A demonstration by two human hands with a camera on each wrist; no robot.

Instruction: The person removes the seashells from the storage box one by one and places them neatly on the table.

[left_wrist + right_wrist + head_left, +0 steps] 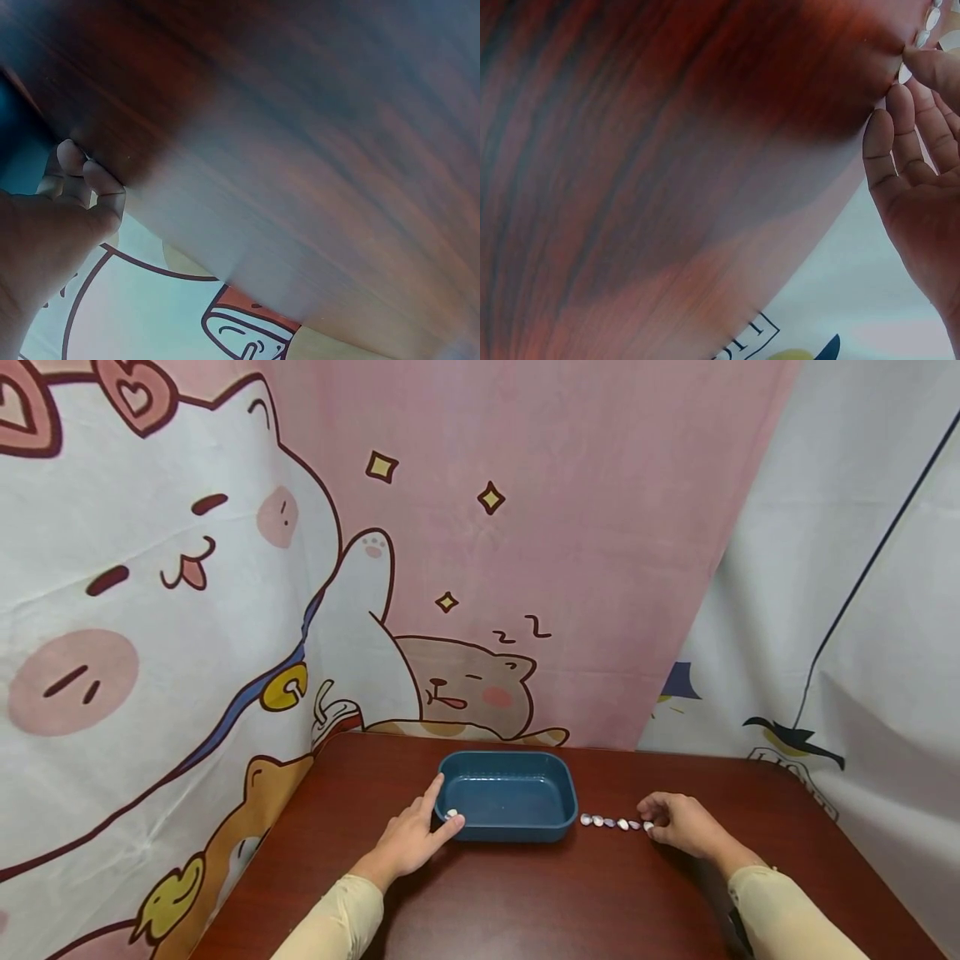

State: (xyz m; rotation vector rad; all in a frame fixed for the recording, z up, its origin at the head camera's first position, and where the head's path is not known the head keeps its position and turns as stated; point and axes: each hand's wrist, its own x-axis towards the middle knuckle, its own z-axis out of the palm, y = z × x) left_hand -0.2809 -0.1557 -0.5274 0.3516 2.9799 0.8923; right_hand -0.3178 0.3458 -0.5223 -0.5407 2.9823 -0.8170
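A blue rectangular tray [501, 833] stands on the table. My left hand [408, 839] rests at its left side, fingers extended along the outer wall and thumb by the near left corner. One small white shell-like piece [452, 813] lies inside that corner. To the tray's right runs a row of several small white and purplish shell-like pieces [623, 824]. At the row's right end my right hand [686, 827] pinches a white shell-like piece [904, 73] between thumb and fingertips, down at the tabletop. Its fingers partly cover that piece.
The dark red-brown wooden table [517, 902] reaches back to a hanging cloth [600, 527] printed with cartoon cats. More of this cloth hangs along the left and right sides. A dark line [870, 577] crosses the cloth at right.
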